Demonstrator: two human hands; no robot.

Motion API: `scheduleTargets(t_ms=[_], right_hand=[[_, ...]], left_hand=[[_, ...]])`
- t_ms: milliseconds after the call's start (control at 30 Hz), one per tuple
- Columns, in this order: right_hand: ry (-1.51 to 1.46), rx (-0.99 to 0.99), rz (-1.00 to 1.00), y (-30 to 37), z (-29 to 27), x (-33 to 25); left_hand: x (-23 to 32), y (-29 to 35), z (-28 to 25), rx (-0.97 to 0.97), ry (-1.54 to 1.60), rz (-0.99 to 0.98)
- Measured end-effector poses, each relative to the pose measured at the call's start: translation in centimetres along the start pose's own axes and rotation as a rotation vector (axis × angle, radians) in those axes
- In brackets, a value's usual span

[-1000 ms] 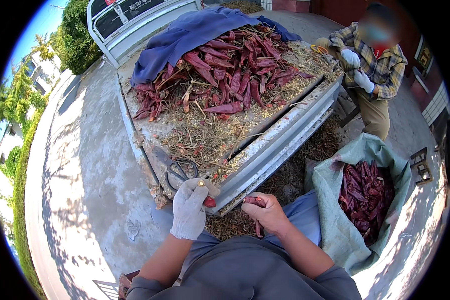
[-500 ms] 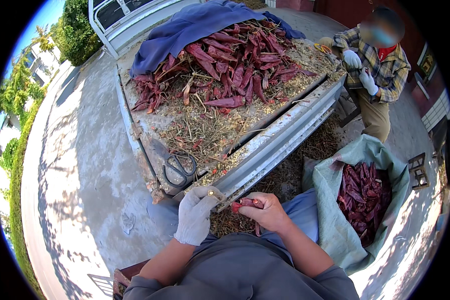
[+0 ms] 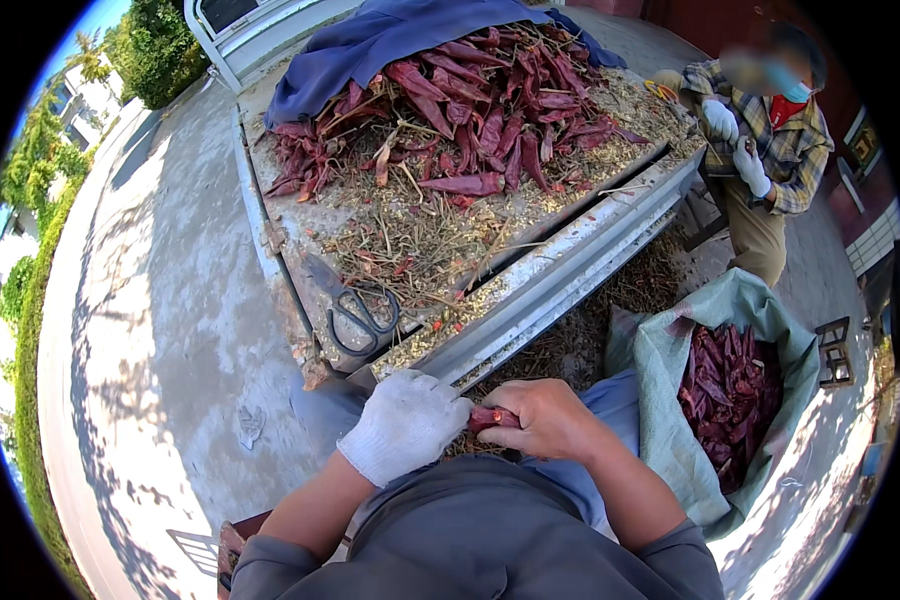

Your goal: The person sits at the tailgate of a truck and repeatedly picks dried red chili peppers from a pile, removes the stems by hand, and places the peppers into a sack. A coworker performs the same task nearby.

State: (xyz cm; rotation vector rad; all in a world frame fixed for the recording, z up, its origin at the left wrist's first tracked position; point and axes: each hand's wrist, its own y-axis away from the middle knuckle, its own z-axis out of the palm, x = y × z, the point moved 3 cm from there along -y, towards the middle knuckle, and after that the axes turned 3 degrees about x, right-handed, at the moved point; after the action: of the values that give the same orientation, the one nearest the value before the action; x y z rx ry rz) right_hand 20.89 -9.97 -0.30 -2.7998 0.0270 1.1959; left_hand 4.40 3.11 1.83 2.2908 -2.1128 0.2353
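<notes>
My right hand (image 3: pixel 550 418) is bare and closed around a dried red chili pepper (image 3: pixel 492 418), held just above my lap. The white-gloved left hand (image 3: pixel 395 422) meets the left end of that pepper. Its fingers are bent together, and the glove's back hides whatever is between them. Beyond both hands, a heap of dried red chilies (image 3: pixel 490 110) lies on the truck bed (image 3: pixel 320 205), partly draped with a blue cloth (image 3: pixel 370 40). Black-handled scissors (image 3: pixel 365 322) rest at the bed's near left corner.
An open green woven sack (image 3: pixel 665 400) holding dried chilies stands right of my legs. The metal tailgate edge (image 3: pixel 570 285) runs close ahead of my hands. Stalks and pale seeds (image 3: pixel 410 240) litter the bed. A masked co-worker (image 3: pixel 770 140) in white gloves sits at the far right.
My left hand has moved right and turned over, closing the gap to the chili. A small pale piece at its fingertips is now hidden. My right hand has shifted slightly right.
</notes>
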Motion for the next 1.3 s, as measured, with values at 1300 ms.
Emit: scheduleTargets(t_ms=[1300], right_hand=[[0.004,0.942,0.418,13.1,-8.8,5.7]], left_hand=[[-16.7,-15.6,-5.2,0.427,-0.427,-0.303]])
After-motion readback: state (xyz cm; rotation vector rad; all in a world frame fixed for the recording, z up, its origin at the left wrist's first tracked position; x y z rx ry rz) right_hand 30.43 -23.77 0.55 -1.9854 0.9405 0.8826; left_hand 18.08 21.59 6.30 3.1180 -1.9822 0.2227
